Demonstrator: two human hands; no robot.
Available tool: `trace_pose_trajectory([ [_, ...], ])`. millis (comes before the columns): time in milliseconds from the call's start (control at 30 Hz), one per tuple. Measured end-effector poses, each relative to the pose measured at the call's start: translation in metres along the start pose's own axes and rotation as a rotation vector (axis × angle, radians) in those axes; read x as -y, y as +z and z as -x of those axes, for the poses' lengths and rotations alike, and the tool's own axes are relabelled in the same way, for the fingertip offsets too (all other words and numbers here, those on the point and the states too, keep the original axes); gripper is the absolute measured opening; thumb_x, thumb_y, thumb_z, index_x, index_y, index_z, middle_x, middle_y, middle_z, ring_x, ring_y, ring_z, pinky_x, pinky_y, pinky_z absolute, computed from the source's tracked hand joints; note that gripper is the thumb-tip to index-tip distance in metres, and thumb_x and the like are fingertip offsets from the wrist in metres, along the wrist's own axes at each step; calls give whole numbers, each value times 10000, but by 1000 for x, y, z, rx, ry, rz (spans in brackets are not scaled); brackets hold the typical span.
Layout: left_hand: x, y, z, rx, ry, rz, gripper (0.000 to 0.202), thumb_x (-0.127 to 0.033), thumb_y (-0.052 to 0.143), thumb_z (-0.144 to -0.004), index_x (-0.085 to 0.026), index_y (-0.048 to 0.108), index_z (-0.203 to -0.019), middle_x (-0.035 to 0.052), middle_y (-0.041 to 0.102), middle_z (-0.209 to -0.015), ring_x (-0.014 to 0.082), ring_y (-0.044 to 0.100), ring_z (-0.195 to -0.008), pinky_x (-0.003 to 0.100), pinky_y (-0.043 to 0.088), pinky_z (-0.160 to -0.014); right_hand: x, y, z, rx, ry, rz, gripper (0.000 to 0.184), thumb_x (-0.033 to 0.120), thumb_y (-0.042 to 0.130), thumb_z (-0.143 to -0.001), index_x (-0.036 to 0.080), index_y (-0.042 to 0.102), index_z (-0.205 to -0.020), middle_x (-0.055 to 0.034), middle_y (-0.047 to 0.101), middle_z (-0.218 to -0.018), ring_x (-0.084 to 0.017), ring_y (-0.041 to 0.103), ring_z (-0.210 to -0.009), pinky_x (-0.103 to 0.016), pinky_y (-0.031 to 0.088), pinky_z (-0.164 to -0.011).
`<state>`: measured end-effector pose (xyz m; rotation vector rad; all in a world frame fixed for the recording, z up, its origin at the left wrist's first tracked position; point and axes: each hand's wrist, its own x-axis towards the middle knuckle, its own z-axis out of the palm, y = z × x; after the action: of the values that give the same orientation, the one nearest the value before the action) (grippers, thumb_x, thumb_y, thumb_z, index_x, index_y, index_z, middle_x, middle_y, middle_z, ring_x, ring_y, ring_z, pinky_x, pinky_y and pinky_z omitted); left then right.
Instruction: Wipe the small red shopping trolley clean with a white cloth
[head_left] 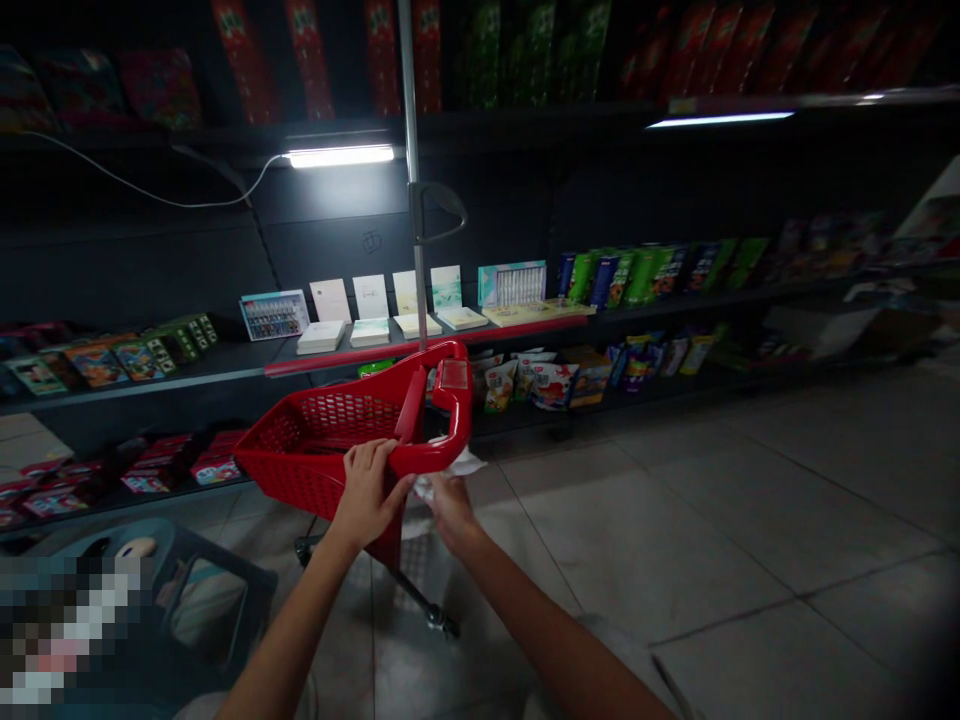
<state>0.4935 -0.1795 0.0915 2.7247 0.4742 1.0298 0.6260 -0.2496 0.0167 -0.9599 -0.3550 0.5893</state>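
In the head view a small red plastic shopping cart (315, 462) stands in front of me, its basket turned to the left and its looped handle (459, 405) toward the right. My left hand (369, 492) is curled over the basket's near rim, just beside the base of the handle. Under the handle's lower end, my right hand (452, 508) is closed around a crumpled white cloth (466, 463), perhaps a tissue. Parts of this cloth stick out past the fingers, against the underside of the handle. A metal pole (411, 130) rises behind the handle.
Dark shelves hold books (373, 330), snack bags (553, 385) and boxes (154, 355). A lit tube lamp (341, 156) hangs under a shelf. At lower left is a blue-grey plastic stool (255, 590), partly blurred out. Cart wheels (441, 622) rest on the tiled floor (675, 520).
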Motion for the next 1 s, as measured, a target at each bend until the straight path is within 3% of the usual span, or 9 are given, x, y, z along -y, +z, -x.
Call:
trace_pose_trajectory([
  [100,2,-2,1,-12,-20,31,495,-506,588,-963,-237,477,-1363,117,576,-1363,287,492,-1302,518,281,-1152,40,-7,2,-199,-87,-114,400,419,734,-748,179,697,-1065,-81,767,-1075,-254,722,-1038,-409,585,-941],
  [200,5,-2,1,-22,-38,90,537,-558,606,-930,-242,482,-1346,114,575,-1348,294,483,-1296,534,256,-1160,76,-17,1,-344,-404,78,418,451,715,-814,166,704,-1120,-128,722,-1232,-280,661,-1210,-477,464,-1144],
  [267,5,-3,2,-34,-61,150,483,-572,542,-950,-251,512,-1310,100,593,-1303,290,488,-1269,534,260,-1148,97,-21,5,-185,-651,274,436,498,633,-903,190,700,-1204,-138,654,-1363,-297,588,-1326,-509,400,-1202],
  [333,5,-5,4,-53,-95,212,430,-577,460,-976,-256,551,-1248,86,615,-1236,283,499,-1223,524,286,-1120,117,-20,11,114,-867,483,458,530,535,-969,231,693,-1278,-119,565,-1483,-307,513,-1407,-524,368,-1227],
  [433,3,-10,9,-96,-142,272,424,-593,399,-987,-254,586,-1161,77,638,-1156,281,511,-1171,509,315,-1087,142,-15,18,489,-1033,795,489,561,491,-990,262,686,-1325,-85,493,-1565,-328,420,-1478,-547,305,-1265],
  [500,4,-15,15,-120,-164,295,443,-610,382,-988,-253,601,-1134,77,648,-1141,280,519,-1151,500,331,-1079,151,-12,14,572,-1075,922,429,496,491,-1010,264,689,-1313,-78,516,-1550,-317,414,-1481,-551,285,-1278],
  [633,12,-22,26,-161,-198,319,468,-616,358,-995,-250,634,-1086,75,666,-1102,274,537,-1102,486,353,-1067,155,-8,-11,547,-1098,968,352,306,485,-1035,255,656,-1338,-86,605,-1449,-263,464,-1445,-518,331,-1266],
  [767,27,-28,35,-241,-193,348,421,-550,374,-1008,-238,655,-978,60,675,-1006,262,553,-1041,460,373,-1024,157,-11,-49,541,-1040,928,384,322,491,-1042,229,618,-1393,-107,610,-1433,-241,499,-1418,-460,364,-1249],
  [1000,51,-45,46,-335,-269,409,423,-523,409,-989,-239,645,-784,45,638,-818,242,565,-884,425,428,-911,157,-37,-115,193,-850,824,447,547,583,-944,170,727,-1137,-155,686,-1258,-291,630,-1211,-469,441,-1131],
])
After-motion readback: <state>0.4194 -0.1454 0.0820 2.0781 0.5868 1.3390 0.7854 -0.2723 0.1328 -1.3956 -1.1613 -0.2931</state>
